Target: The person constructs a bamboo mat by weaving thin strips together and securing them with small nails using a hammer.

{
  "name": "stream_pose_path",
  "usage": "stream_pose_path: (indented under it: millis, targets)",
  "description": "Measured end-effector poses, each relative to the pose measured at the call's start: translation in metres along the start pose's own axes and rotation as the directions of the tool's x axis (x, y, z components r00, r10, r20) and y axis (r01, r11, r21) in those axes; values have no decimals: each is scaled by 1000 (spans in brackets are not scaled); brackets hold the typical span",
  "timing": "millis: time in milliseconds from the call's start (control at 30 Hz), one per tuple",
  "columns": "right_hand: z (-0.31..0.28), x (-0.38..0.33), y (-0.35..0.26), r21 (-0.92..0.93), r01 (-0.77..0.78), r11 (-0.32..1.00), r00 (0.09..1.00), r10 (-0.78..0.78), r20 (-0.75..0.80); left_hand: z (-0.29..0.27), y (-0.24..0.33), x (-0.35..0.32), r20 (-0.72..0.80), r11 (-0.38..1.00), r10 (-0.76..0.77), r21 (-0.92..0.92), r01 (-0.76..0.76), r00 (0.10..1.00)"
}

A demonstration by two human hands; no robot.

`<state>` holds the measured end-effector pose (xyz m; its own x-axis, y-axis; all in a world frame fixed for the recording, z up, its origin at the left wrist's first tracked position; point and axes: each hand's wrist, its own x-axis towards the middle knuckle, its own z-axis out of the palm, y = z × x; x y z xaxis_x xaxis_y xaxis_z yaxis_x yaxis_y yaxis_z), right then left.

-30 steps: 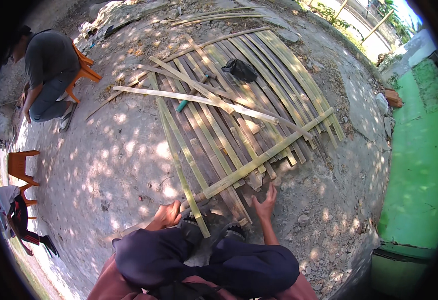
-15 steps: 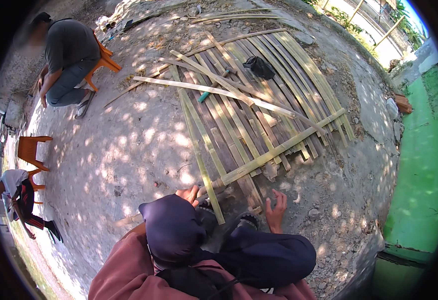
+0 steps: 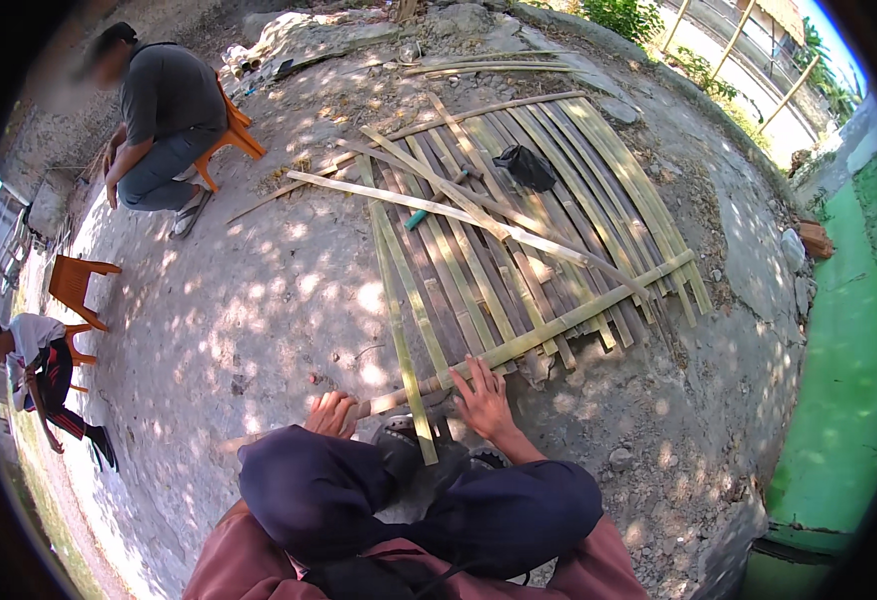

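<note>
No packages, labels, signs or screens in view.

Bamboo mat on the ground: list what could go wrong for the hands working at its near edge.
1. Both the left hand and right hand press bare on the cross pole; cut ends of the bamboo slats could splinter or nick fingers.
2. A loose strip lies diagonally across the mat; shifting the mat may slide it.
3. The black bag and green-handled tool rest on the slats and could snag or roll.
</note>
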<state>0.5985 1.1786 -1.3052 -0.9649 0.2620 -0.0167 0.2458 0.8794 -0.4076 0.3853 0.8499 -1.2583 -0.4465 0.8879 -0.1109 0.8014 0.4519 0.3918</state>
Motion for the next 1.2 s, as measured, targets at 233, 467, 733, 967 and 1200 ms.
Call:
stream_pose_path:
  millis: [233,467,733,967,1200]
  targets:
    - [15,1,5,-62,-39,997,999,39,6,18,-24,-45,-1,996,-33,-86,33,999]
    - [25,6,-2,-44,-33,999,999,31,-44,43,-78,-27,90,908,-203,-357,222,975]
    - [13,0,10,-85,-16,996,1000,18,25,30,-120,-16,639,-226,-531,-740,634,557]
    - [23,-2,4,-9,19,1000,987,-20,-159,-37,-137,6,331,-45,-780,-877,479,532]
    - [20,3,20,23,29,999,976,-24,-218,-154,-134,106,-170,735,-578,-532,420,798]
